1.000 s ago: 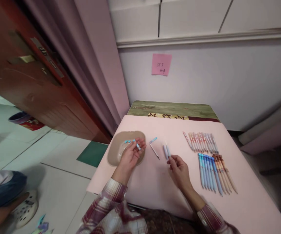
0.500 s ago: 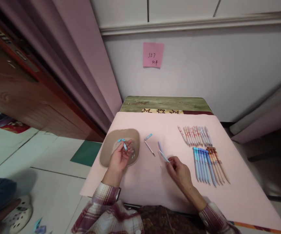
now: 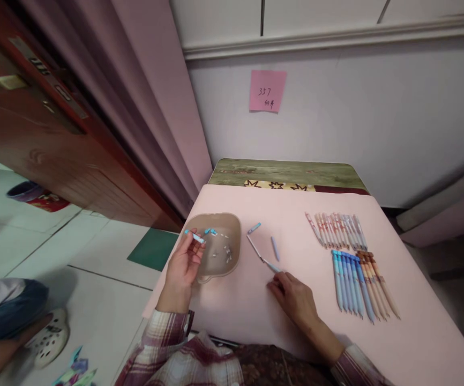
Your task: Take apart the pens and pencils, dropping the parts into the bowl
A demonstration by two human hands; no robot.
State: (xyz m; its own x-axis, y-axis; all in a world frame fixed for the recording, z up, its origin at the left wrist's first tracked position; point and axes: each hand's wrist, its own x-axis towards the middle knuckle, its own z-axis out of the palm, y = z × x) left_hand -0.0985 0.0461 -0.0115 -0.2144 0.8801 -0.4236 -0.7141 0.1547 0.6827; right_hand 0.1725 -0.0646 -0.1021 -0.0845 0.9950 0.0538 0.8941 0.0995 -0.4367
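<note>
My left hand [image 3: 182, 264] is closed on a small blue pen part [image 3: 194, 237], held over the left rim of a tan dish [image 3: 232, 236] with several tiny pen pieces in it. My right hand [image 3: 292, 296] rests on the pink cloth [image 3: 256, 305], fingers curled around the end of a thin pale-blue pen piece [image 3: 271, 265]. Just beyond it lie a white refill [image 3: 253, 246], a blue clip [image 3: 254, 228] and a lavender barrel piece [image 3: 274, 248].
Two rows of pens lie on the right: pale patterned ones [image 3: 336, 229] farther off, blue and brown ones [image 3: 363, 281] nearer. A pink sticky note [image 3: 267, 90] hangs on the wall. Brown door [image 3: 35, 128] at left. Another person's leg and shoe [image 3: 51, 335] at lower left.
My left hand moved left from over the dish's middle to its left rim. My right hand drew back towards me, leaving the lavender piece on the cloth.
</note>
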